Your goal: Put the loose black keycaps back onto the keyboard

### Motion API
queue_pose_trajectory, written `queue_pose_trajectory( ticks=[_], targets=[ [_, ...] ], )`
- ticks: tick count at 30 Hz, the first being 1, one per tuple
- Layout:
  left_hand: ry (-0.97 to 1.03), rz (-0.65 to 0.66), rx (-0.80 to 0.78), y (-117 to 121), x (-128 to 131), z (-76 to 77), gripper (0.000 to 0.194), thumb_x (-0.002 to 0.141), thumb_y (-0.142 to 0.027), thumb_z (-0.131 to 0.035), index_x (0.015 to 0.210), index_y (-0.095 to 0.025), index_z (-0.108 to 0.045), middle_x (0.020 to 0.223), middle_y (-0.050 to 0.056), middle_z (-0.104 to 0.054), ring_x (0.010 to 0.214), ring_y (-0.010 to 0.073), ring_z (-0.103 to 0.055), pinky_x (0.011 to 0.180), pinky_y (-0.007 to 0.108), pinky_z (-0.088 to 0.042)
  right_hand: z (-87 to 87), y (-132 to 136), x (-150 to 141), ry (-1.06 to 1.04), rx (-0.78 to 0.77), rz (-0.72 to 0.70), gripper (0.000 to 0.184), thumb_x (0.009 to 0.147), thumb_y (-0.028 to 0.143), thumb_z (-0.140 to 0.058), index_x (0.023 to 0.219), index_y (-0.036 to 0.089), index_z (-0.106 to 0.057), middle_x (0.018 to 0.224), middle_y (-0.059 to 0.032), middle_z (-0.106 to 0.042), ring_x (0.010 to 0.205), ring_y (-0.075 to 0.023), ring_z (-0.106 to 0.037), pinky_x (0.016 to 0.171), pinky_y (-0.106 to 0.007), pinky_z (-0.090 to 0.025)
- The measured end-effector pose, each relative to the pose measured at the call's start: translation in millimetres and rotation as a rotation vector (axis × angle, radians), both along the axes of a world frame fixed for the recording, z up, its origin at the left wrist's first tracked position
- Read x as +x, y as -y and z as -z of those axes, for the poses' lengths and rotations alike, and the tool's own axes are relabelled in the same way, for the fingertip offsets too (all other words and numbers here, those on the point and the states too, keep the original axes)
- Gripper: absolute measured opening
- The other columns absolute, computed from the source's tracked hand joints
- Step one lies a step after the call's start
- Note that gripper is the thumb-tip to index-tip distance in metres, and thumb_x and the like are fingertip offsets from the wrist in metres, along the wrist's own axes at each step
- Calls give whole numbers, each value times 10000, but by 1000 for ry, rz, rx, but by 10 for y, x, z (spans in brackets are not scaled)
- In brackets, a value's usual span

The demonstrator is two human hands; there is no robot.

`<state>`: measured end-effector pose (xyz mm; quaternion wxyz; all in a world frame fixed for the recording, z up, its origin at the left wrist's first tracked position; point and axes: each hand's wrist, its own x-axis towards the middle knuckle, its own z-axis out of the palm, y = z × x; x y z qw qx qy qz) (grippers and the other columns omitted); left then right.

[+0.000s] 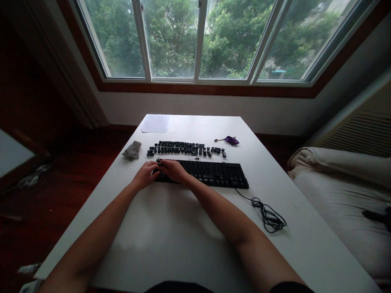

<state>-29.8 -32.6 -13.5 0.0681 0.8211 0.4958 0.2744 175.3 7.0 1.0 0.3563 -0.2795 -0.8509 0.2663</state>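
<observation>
A black computer keyboard (213, 173) lies on the white table in front of me. My left hand (144, 174) is at its left end, fingers curled over the corner with the thumb on the keys. Just beside it, my right hand (173, 168) reaches over the upper left keys, its fingertips pinched together. A tiny thing shows at those fingertips, too small to name. Behind the keyboard, loose black keycaps (177, 150) stand in uneven rows. A small ring-shaped thing (196, 159) lies between the rows and the keyboard.
A grey crumpled cloth (132, 150) lies at the left. A paper sheet (155, 123) sits at the back left; at the back right are a purple packet (232, 140) and a small brush-like stick (219, 140). The coiled cable (270, 218) rests at the right. A pale sofa (336, 191) stands beyond.
</observation>
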Motion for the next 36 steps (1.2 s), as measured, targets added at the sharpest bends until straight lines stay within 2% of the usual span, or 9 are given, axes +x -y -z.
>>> queue_pose_trajectory(
  ticks=[4,7,15,22,28,32,36],
  targets=[
    [18,19,-5,5,6,-18,204,896,-322,-605,1057,-228,-688,1195,79,-634,1134,262,-535,1020,439,-431,16,-4,42,-15,-13,-53,78,814,256,-642,832,181,-641,688,16,-566,611,-113,-429,611,-233,-281],
    [29,23,-13,7,10,-25,174,897,-319,-603,1021,-240,-696,1183,70,-641,1124,258,-543,1023,445,-428,41,-20,64,-50,-65,-14,110,782,226,-646,875,177,-679,732,4,-617,648,-122,-478,639,-230,-324],
    [29,-1,-12,33,44,-35,164,888,-292,-597,1010,-245,-696,1173,65,-638,1136,266,-533,1028,457,-424,51,-51,78,-80,-124,47,143,796,229,-611,897,176,-698,758,6,-666,669,-127,-536,664,-229,-372],
    [13,15,5,94,109,-85,275,876,-259,-592,1144,-258,-655,1183,67,-628,1132,268,-530,1023,455,-432,56,-61,59,-113,-182,102,170,816,302,-619,905,176,-691,745,8,-658,684,-136,-544,652,-233,-371],
    [45,35,21,110,106,-85,209,854,-246,-612,1054,-251,-675,1199,65,-625,1164,272,-519,1049,463,-426,75,9,-24,-113,-231,131,175,812,326,-632,888,176,-684,742,13,-656,694,-138,-543,665,-234,-387],
    [77,49,14,85,80,-52,148,848,-297,-641,979,-241,-682,1224,66,-625,1178,273,-524,1049,459,-438,68,96,-81,-125,-230,126,150,815,270,-619,921,192,-690,804,6,-687,729,-146,-566,701,-242,-405],
    [125,96,-47,34,-14,-51,154,854,-370,-662,941,-248,-697,1224,67,-638,1182,267,-544,1054,447,-446,67,127,-111,-134,-254,146,154,820,314,-634,901,197,-694,777,11,-681,703,-142,-564,691,-241,-404]
  ],
)
